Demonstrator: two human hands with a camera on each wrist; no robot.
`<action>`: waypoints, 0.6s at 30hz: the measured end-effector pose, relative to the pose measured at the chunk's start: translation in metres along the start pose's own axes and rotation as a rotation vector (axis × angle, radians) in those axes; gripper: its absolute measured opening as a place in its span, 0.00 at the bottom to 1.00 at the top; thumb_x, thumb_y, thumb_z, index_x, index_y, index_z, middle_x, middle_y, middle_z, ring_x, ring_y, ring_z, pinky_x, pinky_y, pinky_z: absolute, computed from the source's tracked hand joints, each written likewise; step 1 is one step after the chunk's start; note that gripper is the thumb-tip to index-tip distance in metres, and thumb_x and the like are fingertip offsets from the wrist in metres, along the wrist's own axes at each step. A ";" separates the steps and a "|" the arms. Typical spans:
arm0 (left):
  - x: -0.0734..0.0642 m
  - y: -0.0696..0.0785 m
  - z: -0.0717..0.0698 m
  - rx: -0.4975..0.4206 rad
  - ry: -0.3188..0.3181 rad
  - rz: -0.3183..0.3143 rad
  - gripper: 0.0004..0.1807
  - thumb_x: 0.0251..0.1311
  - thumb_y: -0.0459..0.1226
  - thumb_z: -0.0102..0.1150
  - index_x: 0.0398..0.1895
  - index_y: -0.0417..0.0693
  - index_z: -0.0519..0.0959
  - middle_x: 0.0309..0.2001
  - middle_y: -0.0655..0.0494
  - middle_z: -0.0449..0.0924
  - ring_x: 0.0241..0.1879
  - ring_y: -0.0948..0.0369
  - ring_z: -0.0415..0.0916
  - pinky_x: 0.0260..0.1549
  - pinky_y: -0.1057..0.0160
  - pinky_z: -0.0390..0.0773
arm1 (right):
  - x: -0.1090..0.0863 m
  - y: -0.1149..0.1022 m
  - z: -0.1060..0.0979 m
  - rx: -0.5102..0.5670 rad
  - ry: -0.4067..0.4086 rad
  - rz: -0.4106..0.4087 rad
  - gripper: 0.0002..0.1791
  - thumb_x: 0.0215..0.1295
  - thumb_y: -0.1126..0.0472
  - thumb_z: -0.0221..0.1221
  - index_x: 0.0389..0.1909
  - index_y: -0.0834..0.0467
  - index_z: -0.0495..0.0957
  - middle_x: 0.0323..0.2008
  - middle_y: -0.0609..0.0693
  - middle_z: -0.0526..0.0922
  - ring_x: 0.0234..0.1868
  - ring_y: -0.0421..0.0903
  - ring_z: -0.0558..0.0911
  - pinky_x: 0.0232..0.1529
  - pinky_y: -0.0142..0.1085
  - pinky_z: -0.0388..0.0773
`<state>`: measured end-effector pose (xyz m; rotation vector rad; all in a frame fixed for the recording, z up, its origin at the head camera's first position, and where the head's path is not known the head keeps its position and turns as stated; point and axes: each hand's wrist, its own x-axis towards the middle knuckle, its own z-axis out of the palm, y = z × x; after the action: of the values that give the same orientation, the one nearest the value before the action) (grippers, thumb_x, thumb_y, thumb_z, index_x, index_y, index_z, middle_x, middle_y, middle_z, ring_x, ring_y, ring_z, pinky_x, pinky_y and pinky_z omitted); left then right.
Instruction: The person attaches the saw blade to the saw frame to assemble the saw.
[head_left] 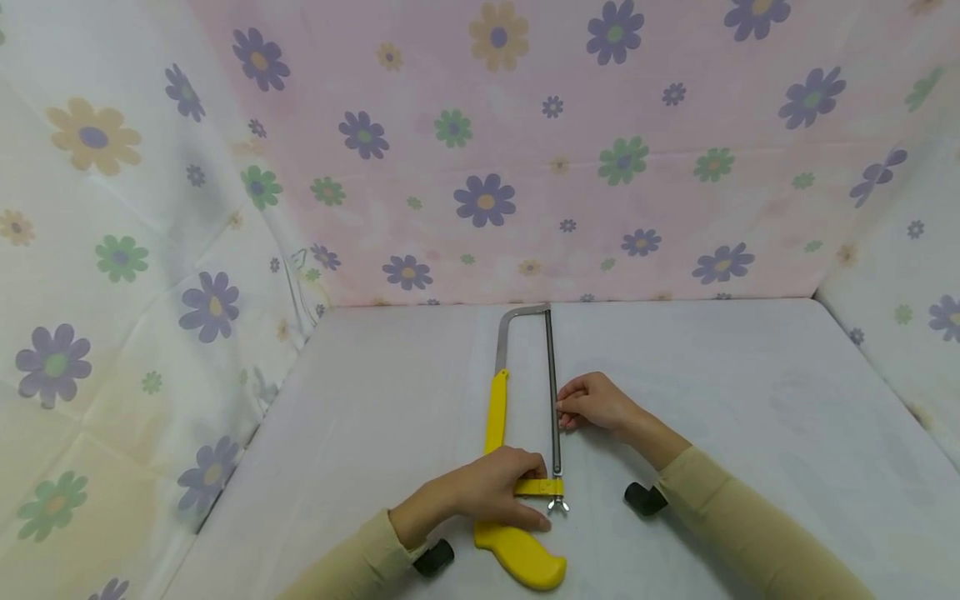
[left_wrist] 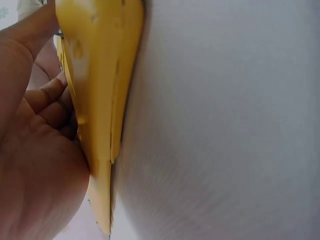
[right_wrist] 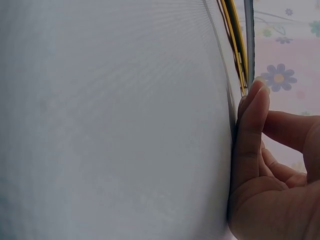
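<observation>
Left hand: the left hand (head_left: pixel 487 492) is curled over the yellow-framed metal hacksaw (head_left: pixel 496 408), beside its handle.
Right hand: the right hand (head_left: pixel 596 402), apart from the left, has its fingertips at the dark, straight metal blade (head_left: pixel 553 383); pinching cannot be told.
Saw finish: yellow handle and frame, grey curved front, silvery wing nut (head_left: pixel 557 506).
Saw axis: lengthwise, handle nearest the person, blade right.
Saw location: flat on the white cloth-covered table (head_left: pixel 675 350).
Backdrop: pink flowered fabric (head_left: pixel 525 250).

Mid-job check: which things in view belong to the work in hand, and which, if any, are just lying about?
Job:
yellow-handled hacksaw
its blade
its wing nut
left hand, on the hacksaw
right hand, at the blade

Just there:
white tabletop
floral cloth
black pieces by the wrists
</observation>
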<state>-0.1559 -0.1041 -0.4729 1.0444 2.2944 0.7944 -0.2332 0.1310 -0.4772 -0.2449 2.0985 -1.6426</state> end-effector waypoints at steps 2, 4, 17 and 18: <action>0.000 0.000 0.001 0.006 0.013 -0.005 0.20 0.60 0.52 0.72 0.46 0.54 0.78 0.35 0.69 0.75 0.34 0.72 0.69 0.36 0.73 0.72 | 0.000 0.000 0.000 0.001 0.001 0.003 0.11 0.71 0.71 0.58 0.48 0.76 0.77 0.29 0.55 0.87 0.27 0.42 0.84 0.32 0.33 0.83; 0.001 0.001 0.002 0.010 0.024 -0.009 0.19 0.60 0.52 0.72 0.45 0.54 0.78 0.33 0.69 0.75 0.33 0.72 0.68 0.34 0.73 0.71 | 0.000 0.000 0.000 0.006 0.001 0.007 0.11 0.71 0.71 0.58 0.48 0.76 0.77 0.29 0.55 0.87 0.27 0.42 0.84 0.32 0.33 0.83; 0.002 0.003 0.005 0.003 0.070 -0.006 0.15 0.61 0.48 0.72 0.40 0.52 0.78 0.28 0.68 0.71 0.28 0.72 0.65 0.28 0.74 0.66 | 0.000 0.000 0.001 0.016 0.002 0.010 0.10 0.72 0.71 0.58 0.48 0.76 0.77 0.29 0.54 0.87 0.27 0.42 0.84 0.32 0.33 0.83; 0.003 0.004 0.005 -0.002 0.071 -0.009 0.15 0.61 0.48 0.73 0.40 0.52 0.78 0.28 0.68 0.71 0.28 0.72 0.65 0.28 0.74 0.66 | 0.000 0.000 0.000 0.014 0.002 0.010 0.10 0.72 0.71 0.58 0.48 0.76 0.77 0.29 0.55 0.87 0.27 0.42 0.84 0.32 0.32 0.83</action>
<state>-0.1526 -0.0985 -0.4742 1.0192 2.3559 0.8427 -0.2334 0.1305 -0.4770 -0.2279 2.0858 -1.6526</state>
